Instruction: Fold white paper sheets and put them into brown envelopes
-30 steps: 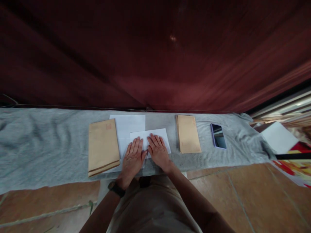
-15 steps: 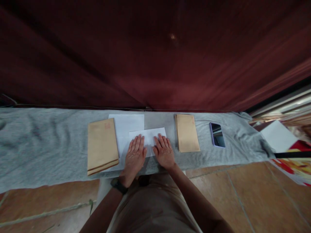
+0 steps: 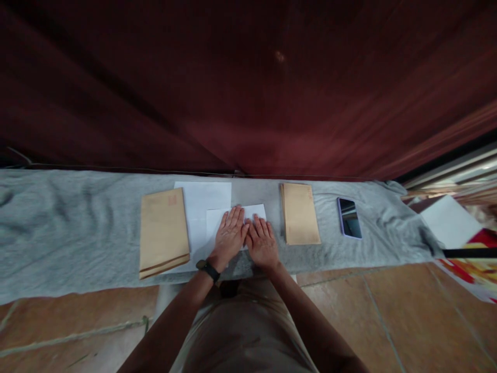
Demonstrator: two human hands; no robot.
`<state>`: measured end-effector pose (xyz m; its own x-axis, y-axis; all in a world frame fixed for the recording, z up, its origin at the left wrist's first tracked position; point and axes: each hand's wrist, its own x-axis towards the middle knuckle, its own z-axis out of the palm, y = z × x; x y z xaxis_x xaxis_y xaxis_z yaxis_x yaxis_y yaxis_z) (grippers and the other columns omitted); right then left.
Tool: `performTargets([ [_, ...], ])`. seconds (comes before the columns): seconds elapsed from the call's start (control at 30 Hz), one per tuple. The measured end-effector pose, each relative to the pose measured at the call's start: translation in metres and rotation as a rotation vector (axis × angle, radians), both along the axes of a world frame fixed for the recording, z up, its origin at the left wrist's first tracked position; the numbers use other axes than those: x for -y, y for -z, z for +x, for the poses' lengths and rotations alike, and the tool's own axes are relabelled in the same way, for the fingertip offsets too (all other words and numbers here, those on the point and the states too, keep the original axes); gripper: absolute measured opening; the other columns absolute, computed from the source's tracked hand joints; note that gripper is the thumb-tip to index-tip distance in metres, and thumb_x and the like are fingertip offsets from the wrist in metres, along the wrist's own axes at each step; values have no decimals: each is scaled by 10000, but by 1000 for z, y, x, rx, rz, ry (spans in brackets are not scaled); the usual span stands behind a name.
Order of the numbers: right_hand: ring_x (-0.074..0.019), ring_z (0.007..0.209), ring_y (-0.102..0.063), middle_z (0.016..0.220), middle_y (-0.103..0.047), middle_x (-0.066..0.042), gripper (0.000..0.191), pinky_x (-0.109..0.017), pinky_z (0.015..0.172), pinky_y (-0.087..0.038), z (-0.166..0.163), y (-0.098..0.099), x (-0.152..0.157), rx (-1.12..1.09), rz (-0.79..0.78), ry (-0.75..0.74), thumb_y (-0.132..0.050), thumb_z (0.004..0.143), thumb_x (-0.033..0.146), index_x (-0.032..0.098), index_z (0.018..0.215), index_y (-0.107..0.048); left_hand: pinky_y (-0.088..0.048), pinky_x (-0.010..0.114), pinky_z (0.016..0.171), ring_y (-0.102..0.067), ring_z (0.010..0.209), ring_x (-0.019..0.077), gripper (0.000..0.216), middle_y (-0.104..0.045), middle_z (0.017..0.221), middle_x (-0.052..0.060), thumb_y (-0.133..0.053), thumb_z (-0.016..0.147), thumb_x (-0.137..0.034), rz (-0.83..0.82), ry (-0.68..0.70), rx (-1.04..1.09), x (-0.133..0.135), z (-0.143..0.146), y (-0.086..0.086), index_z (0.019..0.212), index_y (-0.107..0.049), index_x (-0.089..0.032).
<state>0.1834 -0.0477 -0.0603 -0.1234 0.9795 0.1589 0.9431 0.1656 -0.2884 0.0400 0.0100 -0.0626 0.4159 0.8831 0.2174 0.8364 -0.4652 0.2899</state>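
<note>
A white sheet of paper, apparently folded, lies crosswise in front of me. My left hand rests flat on its middle with the fingers stretched out. Beside it, almost touching, my right hand lies flat on the paper's right part, fingers also extended. Larger white paper lies partly under the folded sheet and partly under a stack of brown envelopes on the left. To the right of my hands is a second stack of brown envelopes.
A phone with a purple edge lies right of the envelopes. Grey cloth covers the long narrow surface. A dark red panel rises behind it. At the far right are a white box-like thing and a colourful printed sheet.
My left hand has slid to the right across the folded paper, up to my right hand. The right hand has stayed nearly in place.
</note>
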Motion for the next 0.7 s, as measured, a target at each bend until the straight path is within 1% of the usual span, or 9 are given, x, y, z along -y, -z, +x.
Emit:
performTargets([
  [0.13,-291,1542,-301,1650,-357,-104,498,-502,1246,-265,0,-3,0,-7,-9,1,-404,1067,324,193,1545,-459,-239,508,1271,-266,1560,264,589,-366,1638,168,-276,1053,-334,-15,-12,-35,-5,-1,-3,1568,-360,-62],
  [0.27,-260,1547,-295,1647,-364,-85,503,-475,1255,-262,1,-4,0,-21,-15,20,-353,1074,272,168,1560,-427,-242,504,1271,-273,1557,276,591,-367,1639,167,-290,1050,-340,-26,21,-76,-2,-5,-4,1560,-378,-55],
  [0.4,-250,1552,-286,1649,-359,-75,506,-472,1260,-260,1,-2,-1,-37,-19,21,-343,1077,270,170,1568,-413,-237,508,1275,-268,1559,280,585,-376,1638,149,-310,1046,-334,-25,50,-98,11,-10,-5,1563,-386,-72],
  [0.57,-241,1555,-282,1650,-355,-75,512,-468,1266,-255,3,-3,-1,-40,-26,15,-339,1071,250,157,1570,-407,-241,512,1277,-268,1560,269,586,-377,1644,110,-341,1041,-340,-32,93,-96,29,-14,-10,1588,-357,-131],
  [0.7,-243,1558,-274,1651,-351,-82,510,-465,1269,-252,3,-3,-1,-31,-33,15,-327,1073,245,149,1567,-412,-233,505,1284,-277,1556,269,571,-382,1646,75,-366,1038,-339,-41,140,-119,44,-18,-12,1579,-381,-157],
])
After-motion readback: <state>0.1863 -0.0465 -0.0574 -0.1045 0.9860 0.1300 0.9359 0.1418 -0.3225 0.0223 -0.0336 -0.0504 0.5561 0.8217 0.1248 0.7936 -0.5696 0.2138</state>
